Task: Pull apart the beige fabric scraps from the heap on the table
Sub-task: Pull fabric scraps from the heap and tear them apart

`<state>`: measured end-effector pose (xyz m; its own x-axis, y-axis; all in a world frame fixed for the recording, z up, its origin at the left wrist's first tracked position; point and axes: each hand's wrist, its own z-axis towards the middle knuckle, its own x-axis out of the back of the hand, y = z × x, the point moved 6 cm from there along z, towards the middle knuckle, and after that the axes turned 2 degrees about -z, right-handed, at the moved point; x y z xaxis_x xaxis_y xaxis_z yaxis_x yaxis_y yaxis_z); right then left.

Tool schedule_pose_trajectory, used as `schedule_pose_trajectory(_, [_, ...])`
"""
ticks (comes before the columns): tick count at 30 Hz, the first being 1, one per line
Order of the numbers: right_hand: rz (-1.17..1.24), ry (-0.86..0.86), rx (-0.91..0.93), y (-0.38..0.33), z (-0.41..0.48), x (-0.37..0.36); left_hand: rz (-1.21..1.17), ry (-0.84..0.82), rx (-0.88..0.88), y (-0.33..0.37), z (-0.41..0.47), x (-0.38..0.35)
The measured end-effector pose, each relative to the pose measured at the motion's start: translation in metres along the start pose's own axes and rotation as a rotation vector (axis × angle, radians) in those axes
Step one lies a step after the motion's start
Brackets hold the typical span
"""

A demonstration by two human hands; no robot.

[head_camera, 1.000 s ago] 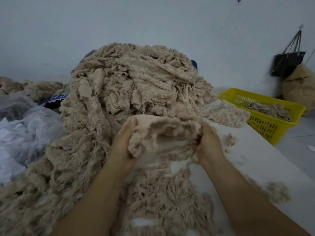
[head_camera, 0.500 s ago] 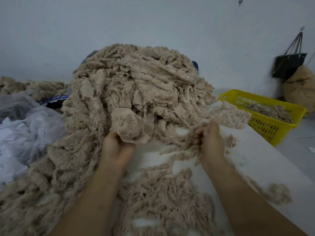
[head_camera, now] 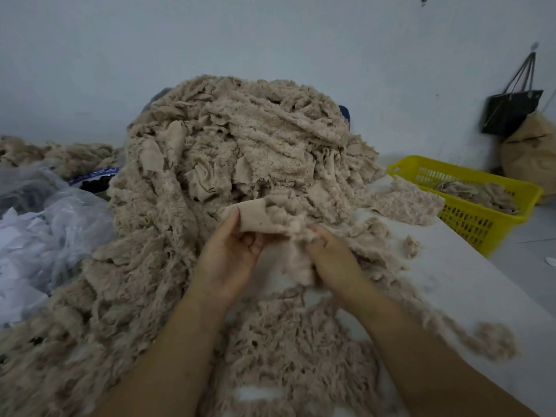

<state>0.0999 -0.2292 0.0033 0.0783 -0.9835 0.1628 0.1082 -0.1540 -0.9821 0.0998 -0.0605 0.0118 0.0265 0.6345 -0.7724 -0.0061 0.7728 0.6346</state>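
Both hands pinch one beige scrap (head_camera: 264, 216) just near of the heap (head_camera: 240, 164): left hand (head_camera: 231, 251) on its smooth edge, right hand (head_camera: 331, 254) seemingly clenched on fluff; a hard tug could shed lint, or drag neighbouring scraps off the table (head_camera: 469, 284).
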Motion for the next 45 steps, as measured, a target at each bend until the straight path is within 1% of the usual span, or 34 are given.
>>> schedule_pose_trajectory(1, [0.151,0.021,-0.063,0.001,0.000,0.005,-0.004,0.021,-0.012,0.003,0.001,0.002])
schedule_pose_trajectory(3, [0.440,-0.012,-0.143,0.001,0.000,0.006,0.018,0.034,-0.025,0.004,0.002,0.004])
schedule_pose_trajectory(5, [0.580,-0.024,-0.215,0.004,0.001,0.003,0.122,-0.011,-0.016,-0.001,0.001,-0.001])
schedule_pose_trajectory(7, [0.605,-0.077,-0.237,0.007,0.001,-0.001,0.313,-0.094,0.015,-0.014,-0.004,-0.010])
schedule_pose_trajectory(8, [0.592,-0.134,-0.220,0.006,0.001,-0.004,0.425,-0.120,0.036,-0.021,-0.007,-0.011])
schedule_pose_trajectory(9, [0.545,-0.203,-0.186,0.005,0.000,-0.007,0.535,-0.127,0.060,-0.027,-0.011,-0.010])
schedule_pose_trajectory(11, [0.372,-0.277,-0.132,0.003,-0.005,-0.011,0.738,-0.138,0.092,-0.033,-0.016,-0.006])
schedule_pose_trajectory(13, [0.258,-0.272,-0.130,0.006,-0.004,-0.007,0.961,-0.220,0.057,-0.033,-0.019,-0.010])
schedule_pose_trajectory(14, [0.225,-0.244,-0.130,0.007,-0.004,-0.004,1.033,-0.230,0.030,-0.032,-0.020,-0.013])
schedule_pose_trajectory(16, [0.209,-0.214,-0.092,0.006,-0.003,0.000,1.019,-0.198,0.027,-0.029,-0.020,-0.015])
schedule_pose_trajectory(19, [0.146,-0.241,0.044,-0.003,-0.004,-0.003,0.839,0.039,0.076,-0.026,-0.009,0.002])
schedule_pose_trajectory(20, [0.100,-0.253,0.075,-0.005,-0.005,-0.006,0.773,0.105,0.078,-0.024,-0.007,0.007])
schedule_pose_trajectory(21, [0.068,-0.274,0.087,-0.005,-0.006,-0.008,0.727,0.133,0.076,-0.022,-0.007,0.010])
schedule_pose_trajectory(22, [0.044,-0.300,0.084,-0.005,-0.007,-0.011,0.693,0.133,0.069,-0.021,-0.005,0.012])
schedule_pose_trajectory(24, [-0.015,-0.372,0.127,-0.007,-0.012,-0.017,0.678,0.041,0.060,-0.024,-0.004,0.008])
schedule_pose_trajectory(25, [-0.049,-0.352,0.166,-0.009,-0.012,-0.016,0.680,-0.019,0.062,-0.027,-0.004,0.005])
schedule_pose_trajectory(26, [-0.036,-0.253,0.181,-0.012,-0.010,-0.009,0.684,-0.053,0.055,-0.029,-0.005,0.002])
schedule_pose_trajectory(27, [0.063,-0.072,0.144,-0.014,-0.004,0.006,0.688,-0.066,0.033,-0.028,-0.005,0.000])
schedule_pose_trajectory(28, [0.266,0.137,0.073,-0.013,0.001,0.026,0.689,-0.072,0.000,-0.026,-0.004,-0.002])
schedule_pose_trajectory(29, [0.519,0.291,0.063,-0.012,0.005,0.046,0.695,-0.076,-0.025,-0.023,-0.004,-0.004])
schedule_pose_trajectory(30, [0.751,0.358,0.110,-0.015,0.007,0.061,0.690,-0.078,-0.041,-0.021,-0.003,-0.004])
schedule_pose_trajectory(31, [0.833,0.380,0.149,-0.015,0.009,0.069,0.684,-0.068,-0.046,-0.019,-0.003,-0.004])
schedule_pose_trajectory(32, [0.759,0.393,0.139,-0.015,0.009,0.070,0.690,-0.062,-0.043,-0.018,-0.001,-0.003])
schedule_pose_trajectory(33, [0.557,0.404,0.090,-0.010,0.008,0.067,0.710,-0.061,-0.031,-0.019,0.000,-0.002])
schedule_pose_trajectory(34, [0.283,0.417,0.031,-0.003,0.008,0.063,0.734,-0.057,-0.023,-0.021,0.000,-0.002])
schedule_pose_trajectory(35, [-0.017,0.432,0.021,0.004,0.009,0.062,0.765,-0.064,-0.021,-0.023,0.000,-0.001])
schedule_pose_trajectory(36, [-0.286,0.403,0.037,0.005,0.010,0.058,0.796,-0.078,-0.024,-0.025,0.000,-0.001])
schedule_pose_trajectory(38, [-0.745,0.191,-0.006,0.015,0.014,0.044,0.846,-0.099,-0.035,-0.026,-0.002,0.000])
schedule_pose_trajectory(39, [-0.923,0.114,-0.044,0.021,0.014,0.040,0.859,-0.101,-0.035,-0.026,-0.002,0.001])
schedule_pose_trajectory(40, [-1.031,0.086,-0.055,0.022,0.013,0.039,0.864,-0.094,-0.031,-0.025,-0.003,0.002])
schedule_pose_trajectory(41, [-1.035,0.085,-0.029,0.019,0.013,0.038,0.868,-0.076,-0.023,-0.026,-0.003,0.003])
schedule_pose_trajectory(42, [-0.942,0.097,0.011,0.013,0.012,0.037,0.872,-0.054,-0.017,-0.027,-0.003,0.004])
schedule_pose_trajectory(44, [-0.643,0.151,0.121,-0.003,0.006,0.033,0.849,-0.038,0.019,-0.032,-0.001,0.006])
schedule_pose_trajectory(45, [-0.537,0.173,0.198,-0.013,0.003,0.030,0.819,-0.057,0.057,-0.035,-0.002,0.004])
